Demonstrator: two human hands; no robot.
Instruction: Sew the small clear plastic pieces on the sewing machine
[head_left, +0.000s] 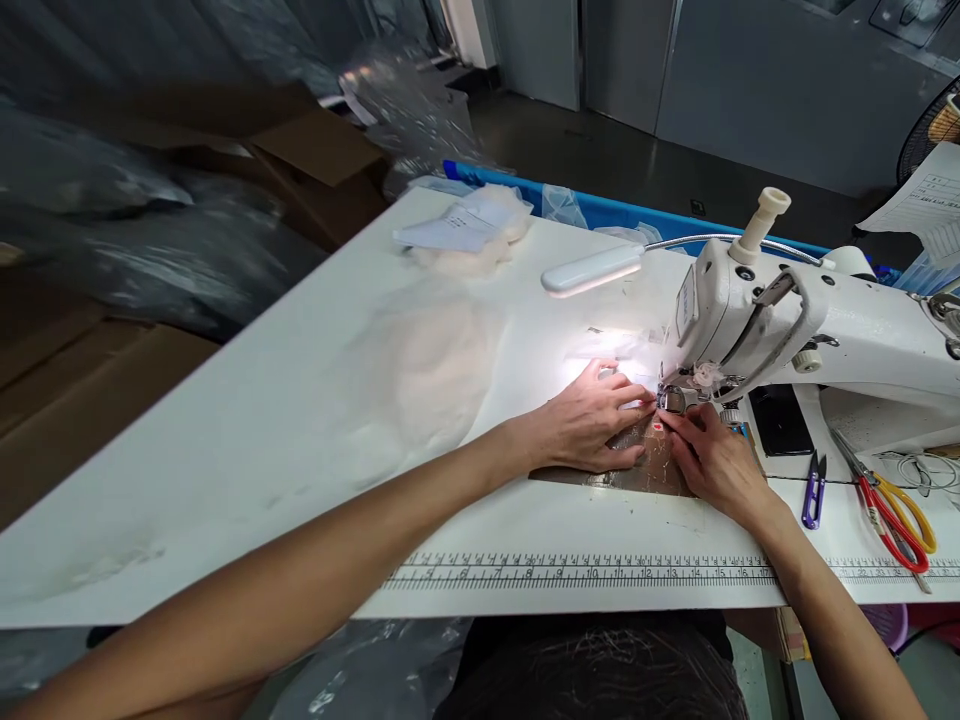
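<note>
A white sewing machine [712,300] stands at the right of the white table, its lamp lighting the needle area. My left hand [596,415] lies palm down just left of the presser foot [671,398], its fingers stretched and thumb apart. Pale thin fabric [634,352] shows beyond its fingertips. My right hand [716,462] rests close in front and to the right of the foot, index finger extended toward it and thumb apart. Both hands are over a brownish metal plate [600,478] scattered with thread bits. What lies under the fingertips is mostly hidden.
Sheer pale fabric [427,370] spreads on the table's left, with a paper-topped bundle [469,225] behind. At right lie a black phone [780,420], purple thread snips [814,490] and red- and yellow-handled scissors [892,515]. A ruler strip [585,572] follows the front edge. Cardboard boxes [315,150] stand left.
</note>
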